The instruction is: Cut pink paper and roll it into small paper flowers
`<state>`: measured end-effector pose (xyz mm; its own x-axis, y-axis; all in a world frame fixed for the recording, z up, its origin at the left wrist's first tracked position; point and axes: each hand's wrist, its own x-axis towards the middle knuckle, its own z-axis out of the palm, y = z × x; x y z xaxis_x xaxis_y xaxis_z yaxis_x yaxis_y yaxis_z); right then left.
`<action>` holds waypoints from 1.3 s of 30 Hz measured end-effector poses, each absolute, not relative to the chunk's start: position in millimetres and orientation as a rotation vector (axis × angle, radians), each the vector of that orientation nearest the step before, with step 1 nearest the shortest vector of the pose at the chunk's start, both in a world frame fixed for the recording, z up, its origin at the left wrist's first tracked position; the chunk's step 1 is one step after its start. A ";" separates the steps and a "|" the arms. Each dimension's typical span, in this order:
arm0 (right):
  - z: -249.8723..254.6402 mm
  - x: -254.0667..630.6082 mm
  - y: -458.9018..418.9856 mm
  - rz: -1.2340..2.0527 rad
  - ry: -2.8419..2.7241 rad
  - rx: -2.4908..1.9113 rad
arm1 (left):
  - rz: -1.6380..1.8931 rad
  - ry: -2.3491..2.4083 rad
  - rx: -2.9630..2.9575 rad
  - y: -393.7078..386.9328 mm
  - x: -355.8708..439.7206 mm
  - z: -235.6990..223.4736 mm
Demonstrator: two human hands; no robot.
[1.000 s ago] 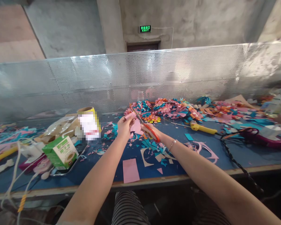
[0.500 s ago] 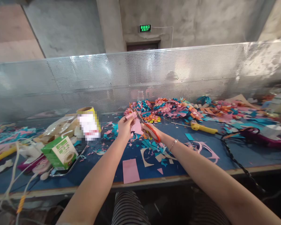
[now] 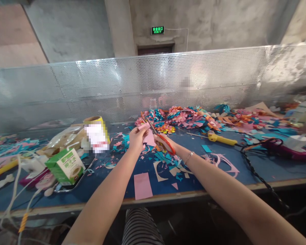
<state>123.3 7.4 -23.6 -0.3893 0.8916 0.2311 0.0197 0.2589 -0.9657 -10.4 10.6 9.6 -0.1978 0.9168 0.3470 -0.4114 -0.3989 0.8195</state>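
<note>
So the left grip (image 3: 135, 139) has the pink paper (image 3: 149, 139) pinched right beside the blades, and the right grip (image 3: 171, 140) is wrapped round the scissors (image 3: 172, 147). Can't tell how far the blades are open. Best bet imo: hold the paper taut, fingertips off the cutting line, small snips. Both are above the scrap-strewn table (image 3: 112, 187). Versus a second ago, barely any change, just a slight hand shift.
</note>
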 end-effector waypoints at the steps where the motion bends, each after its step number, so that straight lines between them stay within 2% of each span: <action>1: -23.0 123.0 6.9 1.252 -1.648 -0.855 | 1.760 0.723 1.055 10.1 -10.2 9.9; 11: -22.1 119.7 0.3 1.168 -1.659 -0.891 | 1.724 0.729 0.964 7.9 -10.6 12.0; 19: -15.4 118.7 -3.6 0.876 -1.815 -1.019 | 1.710 0.734 0.956 9.3 -10.9 11.4; 25: -15.7 119.8 0.3 0.825 -1.754 -1.151 | 1.683 0.743 0.951 8.1 -10.2 11.5; 33: -26.1 146.8 36.5 0.152 -1.888 -1.486 | 1.572 0.873 0.970 11.2 -14.3 9.5; 39: -33.0 164.9 43.5 -0.033 -2.102 -1.633 | 1.555 0.840 1.113 16.1 -14.2 3.6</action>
